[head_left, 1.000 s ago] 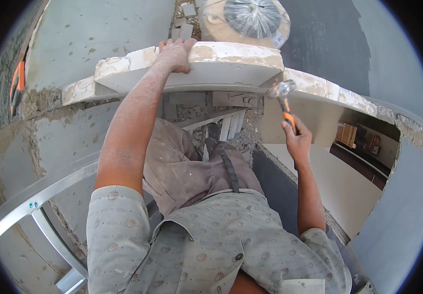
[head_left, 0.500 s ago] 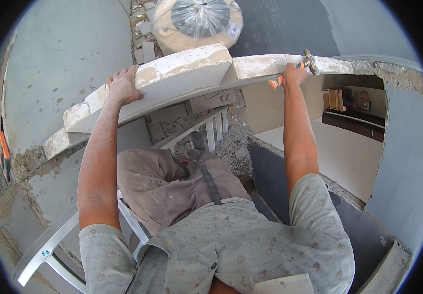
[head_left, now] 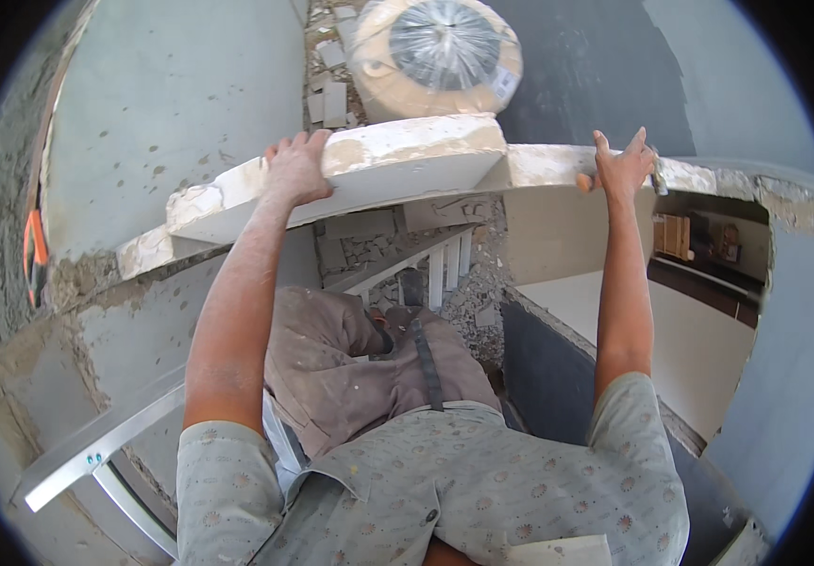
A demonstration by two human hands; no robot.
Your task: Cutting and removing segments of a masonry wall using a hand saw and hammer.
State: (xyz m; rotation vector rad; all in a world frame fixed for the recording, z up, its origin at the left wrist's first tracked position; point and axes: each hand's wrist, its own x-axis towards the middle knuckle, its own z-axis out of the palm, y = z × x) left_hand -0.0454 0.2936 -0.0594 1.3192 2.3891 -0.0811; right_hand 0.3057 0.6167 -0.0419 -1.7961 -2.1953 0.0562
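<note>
My left hand [head_left: 300, 170] is closed over the upper edge of a raised, white-plastered wall block [head_left: 407, 156], fingers on top and thumb against its near face. To the right, my right hand [head_left: 624, 170] is raised at the lower section of wall top [head_left: 548, 165], with fingers spread apart. A hammer lies at that wall top, mostly hidden by this hand. Only its orange handle end [head_left: 585, 182] shows on the left, and part of its metal head [head_left: 660, 177] on the right.
Beyond the wall stands a plastic-wrapped ring-shaped bundle [head_left: 369, 66] beside broken tile pieces [head_left: 334, 104]. A metal ladder [head_left: 95, 462] is at lower left. Rubble [head_left: 482, 283] lies below the wall. An orange-handled tool [head_left: 36, 250] rests at far left. A jagged opening [head_left: 709, 236] is at right.
My right hand has loosened from the hammer's handle and spread its fingers. My left hand keeps its hold on the wall block. The whole view has shifted, so everything appears further right and lower.
</note>
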